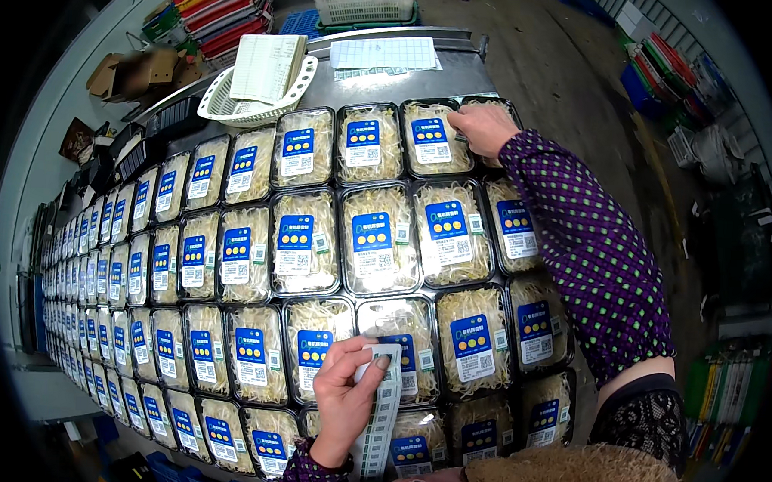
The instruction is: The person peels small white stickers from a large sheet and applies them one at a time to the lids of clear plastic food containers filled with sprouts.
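Rows of black trays of bean sprouts (380,238) under clear film cover the table, each with a blue and white label. Many also bear a small white code sticker. At the lower middle, my left hand (342,398) is closed on a strip of small code stickers (384,413), its thumb pressed on the strip's upper end. The strip hangs down over the near trays. My right hand (487,131) reaches to the far right, fingers bunched at the right edge of a far-row tray (429,139). Whatever its fingertips hold is hidden.
Behind the trays, a white plastic basket (218,106) holds a paper pad (257,68). Sticker sheets (385,53) lie on the metal table (324,87). Beyond are a white crate (364,3), a cardboard box (148,74) and stacked coloured crates (219,14). Floor (549,67) shows at right.
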Demonstrator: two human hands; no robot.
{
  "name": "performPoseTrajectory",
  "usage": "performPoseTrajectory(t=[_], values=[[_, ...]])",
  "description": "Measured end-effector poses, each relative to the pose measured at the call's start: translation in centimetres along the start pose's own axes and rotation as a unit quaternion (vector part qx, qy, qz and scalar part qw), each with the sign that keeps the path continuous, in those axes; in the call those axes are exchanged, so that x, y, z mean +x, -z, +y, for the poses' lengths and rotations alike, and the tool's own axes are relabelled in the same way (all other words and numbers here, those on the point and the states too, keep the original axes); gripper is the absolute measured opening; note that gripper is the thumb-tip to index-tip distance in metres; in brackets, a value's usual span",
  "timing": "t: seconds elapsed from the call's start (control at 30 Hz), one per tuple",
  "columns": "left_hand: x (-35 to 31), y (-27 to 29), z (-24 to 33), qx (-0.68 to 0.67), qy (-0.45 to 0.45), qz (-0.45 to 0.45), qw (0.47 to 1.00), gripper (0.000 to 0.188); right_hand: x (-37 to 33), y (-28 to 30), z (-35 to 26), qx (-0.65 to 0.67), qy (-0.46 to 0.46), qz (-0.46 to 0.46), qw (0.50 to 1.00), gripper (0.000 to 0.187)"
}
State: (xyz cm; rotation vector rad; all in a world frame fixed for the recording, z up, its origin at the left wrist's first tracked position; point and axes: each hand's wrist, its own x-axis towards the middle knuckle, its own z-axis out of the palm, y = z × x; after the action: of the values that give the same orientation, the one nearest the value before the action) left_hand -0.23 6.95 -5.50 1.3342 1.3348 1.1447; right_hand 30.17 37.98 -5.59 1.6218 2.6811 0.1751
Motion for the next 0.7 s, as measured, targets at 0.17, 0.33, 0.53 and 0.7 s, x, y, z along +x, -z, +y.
performPoseTrajectory(t=[0.17, 0.33, 0.53, 0.7], values=[[0.2, 1.4, 0.9, -0.019, 0.016, -0.003, 1.000, 0.016, 2.7, -3.6, 0.2, -0.069, 0.006, -0.064, 0.996, 0.024], [1.1, 2.1, 0.8, 0.016, 0.028, 0.049, 0.998, 0.005, -0.4, -1.7, -2.4, 0.009, -0.049, 0.141, 0.989, 0.032], [1.7, 2.7, -1.1, -0.028, 0.062, 0.083, 0.994, 0.009, -12.3, 3.8, -22.3, 0.680, 0.028, -0.142, 0.719, 0.030], [1.6, 1.8, -1.0, -0.073, 0.084, 0.082, 0.990, 0.012, -14.1, 4.1, -24.0, 0.656, -0.027, 0.010, 0.754, 0.017]])
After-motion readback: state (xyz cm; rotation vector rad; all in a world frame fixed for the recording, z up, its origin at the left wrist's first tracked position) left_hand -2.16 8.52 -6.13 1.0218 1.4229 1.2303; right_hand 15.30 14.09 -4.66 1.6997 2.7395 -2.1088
